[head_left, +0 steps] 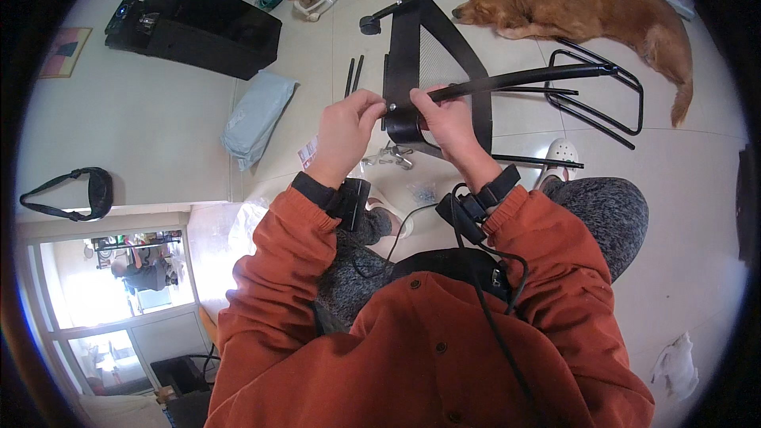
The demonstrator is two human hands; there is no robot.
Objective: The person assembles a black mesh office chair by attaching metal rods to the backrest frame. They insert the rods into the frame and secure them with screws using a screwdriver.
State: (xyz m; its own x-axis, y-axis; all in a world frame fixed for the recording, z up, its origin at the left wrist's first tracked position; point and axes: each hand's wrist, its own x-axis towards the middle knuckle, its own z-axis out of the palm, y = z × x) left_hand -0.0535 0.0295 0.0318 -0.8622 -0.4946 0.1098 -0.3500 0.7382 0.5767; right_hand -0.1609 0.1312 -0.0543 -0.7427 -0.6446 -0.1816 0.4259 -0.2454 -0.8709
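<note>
— What are your hands doing right now?

— I am sitting on the floor (158, 119) and holding a black chair back (420, 63) up in front of me. My left hand (347, 128) is pinching something small between thumb and fingertips at the lower left corner of the panel, probably a bolt (391, 107), though it is too tiny here for me to be sure. My right hand (445, 117) is closing around the near end of a curved armrest (523, 78), clamping it against the panel's lower edge.

— Which way is the armrest running?

— Its long axis is going out to my right and slightly away from me, from the joint under my right hand toward a thin wire frame (602, 99) lying on the floor. The joint itself is sitting just between my two hands, a touch nearer the left fingertips, so the left hand is the one lined up with the hole.

— Anything else close by?

— Loose hardware (390, 157) is lying on the floor just below my hands, and two thin black rods (353, 74) are lying just left of the panel. A dog (587, 0) is resting well beyond the chair back, apart from everything I am touching.
</note>
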